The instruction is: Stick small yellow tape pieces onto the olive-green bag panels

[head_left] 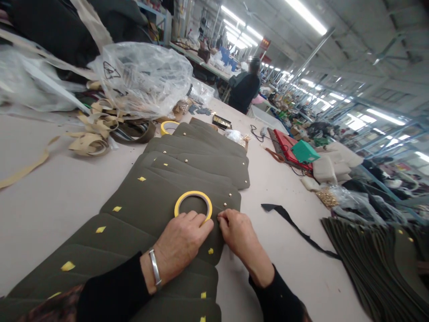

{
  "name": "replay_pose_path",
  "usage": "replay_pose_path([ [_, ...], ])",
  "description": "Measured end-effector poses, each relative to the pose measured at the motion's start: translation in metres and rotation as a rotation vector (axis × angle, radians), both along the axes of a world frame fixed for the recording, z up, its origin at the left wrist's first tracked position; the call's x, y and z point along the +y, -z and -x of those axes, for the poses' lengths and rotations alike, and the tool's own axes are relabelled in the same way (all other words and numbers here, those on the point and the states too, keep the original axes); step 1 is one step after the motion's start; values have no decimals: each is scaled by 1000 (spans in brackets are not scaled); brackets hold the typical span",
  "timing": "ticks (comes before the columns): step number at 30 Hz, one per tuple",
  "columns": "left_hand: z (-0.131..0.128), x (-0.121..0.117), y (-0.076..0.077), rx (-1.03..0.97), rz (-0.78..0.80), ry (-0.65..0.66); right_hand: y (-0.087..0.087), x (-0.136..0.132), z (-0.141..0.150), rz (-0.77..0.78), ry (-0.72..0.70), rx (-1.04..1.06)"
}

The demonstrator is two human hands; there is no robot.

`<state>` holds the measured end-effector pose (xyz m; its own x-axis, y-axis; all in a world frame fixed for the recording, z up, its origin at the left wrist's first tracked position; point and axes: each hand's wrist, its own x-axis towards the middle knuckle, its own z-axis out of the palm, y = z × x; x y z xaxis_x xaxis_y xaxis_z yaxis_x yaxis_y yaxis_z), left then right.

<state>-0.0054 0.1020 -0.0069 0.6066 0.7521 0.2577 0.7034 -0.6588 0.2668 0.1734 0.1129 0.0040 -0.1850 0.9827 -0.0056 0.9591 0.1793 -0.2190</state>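
Overlapping dark olive fabric panels (134, 232) run up the table in front of me, with small yellow tape pieces (100, 230) on the nearer ones and small metal studs (225, 204) on the farther ones. My left hand (182, 241), a silver bracelet at its wrist, is closed on the lower edge of a roll of yellow tape (193, 194) held over the panels. Beside it, at the right edge of a panel, my right hand (239, 230) is closed in a pinch. Whatever is between those fingertips is too small to make out.
Another yellow tape roll (168, 127) lies beyond the panels. A dark fabric strip (295, 226) and a stack of olive panels (372, 268) are on the right. Tan strips (89, 143) and a clear plastic bag (144, 78) sit on the left. A person (246, 89) is farther back.
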Motion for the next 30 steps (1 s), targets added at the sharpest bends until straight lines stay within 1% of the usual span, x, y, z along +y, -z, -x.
replay_pose_path([
  [3, 7, 4, -6, -108, -51, -3, -4, -5, 1, -4, 51, 56],
  [5, 12, 7, -11, -235, -88, 10, -8, -13, 1, 22, 14, 103],
  [7, 15, 9, -15, -363, -109, 36, -10, -23, -1, 91, -54, 152],
  [9, 17, 9, -17, -452, -109, 58, -12, -31, -3, 104, -72, 227],
  [10, 18, 9, -17, -472, -101, 66, -12, -34, -5, 69, -54, 293],
  [13, 17, 8, -15, -455, -74, 77, -15, -38, -6, -126, -3, 573],
  [15, 16, 7, -14, -426, -90, 79, -18, -38, -4, -234, -54, 698],
  [17, 14, 6, -14, -415, -131, 77, -22, -37, -1, -311, -163, 705],
  [19, 13, 5, -14, -403, -160, 71, -25, -35, 3, -367, -263, 657],
  [21, 11, 4, -13, -388, -168, 65, -25, -33, 5, -400, -327, 604],
  [24, 10, 2, -12, -378, -175, 70, -24, -31, 8, -437, -365, 544],
  [26, 9, 1, -12, -384, -155, 89, -21, -29, 8, -470, -364, 523],
  [30, 9, -1, -14, -368, -28, 118, -15, -30, 8, -544, -344, 489],
])
